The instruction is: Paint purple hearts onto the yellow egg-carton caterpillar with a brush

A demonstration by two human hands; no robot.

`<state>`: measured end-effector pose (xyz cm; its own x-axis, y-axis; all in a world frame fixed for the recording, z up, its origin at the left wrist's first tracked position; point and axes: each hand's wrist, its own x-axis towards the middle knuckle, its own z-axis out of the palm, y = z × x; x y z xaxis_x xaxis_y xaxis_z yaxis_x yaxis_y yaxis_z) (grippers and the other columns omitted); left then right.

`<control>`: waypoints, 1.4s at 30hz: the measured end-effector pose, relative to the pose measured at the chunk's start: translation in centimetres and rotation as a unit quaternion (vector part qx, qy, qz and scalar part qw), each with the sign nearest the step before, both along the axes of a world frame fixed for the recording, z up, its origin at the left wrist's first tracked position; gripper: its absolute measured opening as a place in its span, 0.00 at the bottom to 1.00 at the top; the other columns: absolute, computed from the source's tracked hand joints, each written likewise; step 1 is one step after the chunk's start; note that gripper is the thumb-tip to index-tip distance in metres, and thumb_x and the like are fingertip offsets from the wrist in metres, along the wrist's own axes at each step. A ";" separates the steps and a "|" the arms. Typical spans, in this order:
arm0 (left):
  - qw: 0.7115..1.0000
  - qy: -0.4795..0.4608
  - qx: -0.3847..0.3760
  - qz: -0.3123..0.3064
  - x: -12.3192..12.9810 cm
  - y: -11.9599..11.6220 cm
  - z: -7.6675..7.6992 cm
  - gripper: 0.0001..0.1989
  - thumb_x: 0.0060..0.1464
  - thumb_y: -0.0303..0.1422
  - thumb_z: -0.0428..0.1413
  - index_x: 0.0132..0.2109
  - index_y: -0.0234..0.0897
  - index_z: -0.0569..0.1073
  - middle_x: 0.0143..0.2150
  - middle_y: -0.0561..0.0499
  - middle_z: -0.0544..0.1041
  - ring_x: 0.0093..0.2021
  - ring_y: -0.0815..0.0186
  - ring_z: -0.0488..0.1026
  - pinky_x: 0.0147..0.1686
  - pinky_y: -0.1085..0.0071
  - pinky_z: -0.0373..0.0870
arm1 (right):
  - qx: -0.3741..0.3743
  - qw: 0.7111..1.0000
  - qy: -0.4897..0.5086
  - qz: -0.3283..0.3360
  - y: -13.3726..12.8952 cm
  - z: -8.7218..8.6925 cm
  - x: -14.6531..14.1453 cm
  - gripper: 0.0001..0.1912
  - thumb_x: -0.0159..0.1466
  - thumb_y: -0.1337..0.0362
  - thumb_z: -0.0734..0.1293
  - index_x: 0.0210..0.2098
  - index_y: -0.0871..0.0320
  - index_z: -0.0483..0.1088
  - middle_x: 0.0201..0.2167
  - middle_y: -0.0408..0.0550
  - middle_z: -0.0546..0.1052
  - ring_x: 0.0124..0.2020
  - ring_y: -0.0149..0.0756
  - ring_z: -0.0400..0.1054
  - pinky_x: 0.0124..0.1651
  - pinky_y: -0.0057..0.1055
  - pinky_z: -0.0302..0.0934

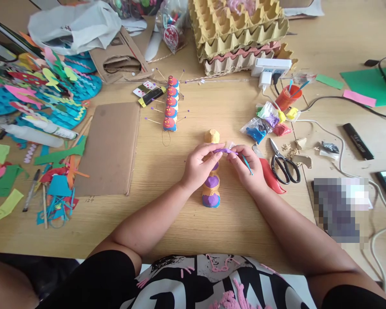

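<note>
Between my two hands a strip of purple clay (225,150) is stretched sideways. My left hand (201,165) pinches its left end, and my right hand (247,166) pinches the right end while also holding a thin blue tool (247,165). Beneath them, an egg-carton strip (213,182) lies lengthwise, its bumps orange-yellow with purple clay patches and blue at the near end. The far bump is plain yellow; the middle part is partly hidden by my hands. Farther back to the left lies a finished-looking strip (170,103) with red faces and purple-tipped sticks.
Cardboard (106,150) and paper scraps (59,186) lie left. Egg trays (238,34) are stacked at the back beside a power strip (272,66). To the right are clay bags (265,122), an orange cup (286,101), scissors (284,165), a marker (358,141) and cables.
</note>
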<state>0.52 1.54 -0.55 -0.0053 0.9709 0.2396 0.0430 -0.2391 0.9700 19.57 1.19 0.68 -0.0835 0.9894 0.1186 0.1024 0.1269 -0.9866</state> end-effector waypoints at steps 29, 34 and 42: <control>0.995 -0.056 -0.063 0.057 -0.8 3.7 -3.1 0.38 0.71 0.67 0.57 0.71 0.44 0.77 0.78 0.38 0.78 0.79 0.51 0.75 0.79 0.52 0.72 | 0.061 0.989 -0.131 -0.020 6.9 -1.0 -3.0 0.18 0.72 0.43 0.71 0.39 0.51 0.74 0.33 0.43 0.78 0.36 0.40 0.69 0.45 0.38 0.68; 0.999 0.009 0.007 0.039 -1.0 3.3 -2.3 0.37 0.73 0.68 0.54 0.65 0.43 0.84 0.72 0.38 0.83 0.77 0.52 0.77 0.80 0.53 0.71 | 0.061 0.987 -0.144 -0.023 6.8 -0.9 -2.7 0.16 0.72 0.46 0.71 0.39 0.51 0.73 0.32 0.43 0.76 0.36 0.40 0.68 0.43 0.38 0.67; 0.998 0.036 0.002 0.048 -1.3 2.8 -1.7 0.35 0.75 0.65 0.52 0.63 0.43 0.86 0.72 0.39 0.83 0.78 0.52 0.75 0.81 0.53 0.70 | 0.063 0.988 -0.133 -0.048 6.9 -1.1 -2.8 0.16 0.72 0.47 0.72 0.37 0.50 0.72 0.32 0.43 0.74 0.36 0.41 0.67 0.46 0.39 0.67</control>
<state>-0.78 4.33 -2.27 -0.0800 0.9660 0.2457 0.1354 -0.2336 0.9628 16.74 8.07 -0.43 -0.0357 0.9730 0.2279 0.3741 0.2244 -0.8998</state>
